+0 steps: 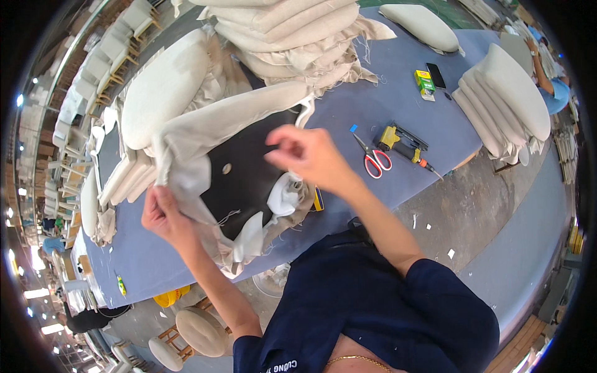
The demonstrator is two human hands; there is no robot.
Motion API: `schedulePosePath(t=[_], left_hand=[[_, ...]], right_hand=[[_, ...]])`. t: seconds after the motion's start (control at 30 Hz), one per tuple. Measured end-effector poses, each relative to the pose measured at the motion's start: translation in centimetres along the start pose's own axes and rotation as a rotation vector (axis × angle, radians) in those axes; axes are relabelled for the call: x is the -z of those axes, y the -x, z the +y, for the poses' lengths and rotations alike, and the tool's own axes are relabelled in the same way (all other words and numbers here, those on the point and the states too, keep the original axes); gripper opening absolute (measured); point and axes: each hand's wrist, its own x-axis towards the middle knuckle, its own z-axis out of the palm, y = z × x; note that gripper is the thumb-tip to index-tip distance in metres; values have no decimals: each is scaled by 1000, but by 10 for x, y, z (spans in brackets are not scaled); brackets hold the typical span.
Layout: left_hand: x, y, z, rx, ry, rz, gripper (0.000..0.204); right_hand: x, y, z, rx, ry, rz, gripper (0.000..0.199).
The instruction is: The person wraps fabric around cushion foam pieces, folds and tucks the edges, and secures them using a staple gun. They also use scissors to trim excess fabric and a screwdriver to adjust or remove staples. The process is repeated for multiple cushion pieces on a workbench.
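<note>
A beige fabric cover (205,127) lies upturned around a black panel (249,168), forming an upholstered seat. White lining (286,194) bunches along its near edge, and a small pale disc (226,168) sits on the black. My left hand (165,214) is closed on the fabric at the left corner of the piece. Over the right part of the panel hovers my right hand (308,155), slightly blurred; its fingers are bent, with a gap between forefinger and thumb, and nothing shows between them.
Padded pieces are stacked behind (280,37), at left (161,87) and at right (504,99). On the blue-grey table (348,205) lie red-handled scissors (376,160), a yellow-black staple gun (401,143), a green-yellow box (425,85) and a phone (436,76). Stools (202,332) stand below.
</note>
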Motion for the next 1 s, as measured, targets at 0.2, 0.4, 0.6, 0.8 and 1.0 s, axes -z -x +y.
schedulePosePath(t=[0.2,0.4,0.6,0.8,1.0], left_hand=[[46,-9,-48,142,246,232,27],[105,7,-81,225,172,241,28],[64,0,-51,200,234,217,25],[27,-8,-16,172,189,220,30],[-19,-13,27,162,112,88,27]], right_hand=[[79,25,229,-399,581,73,19],[-2,16,326,-371,871,-173,29],[4,2,342,-563,693,-213,27],[15,17,185,-382,5,14,15],[-11,4,-33,107,128,18,7]])
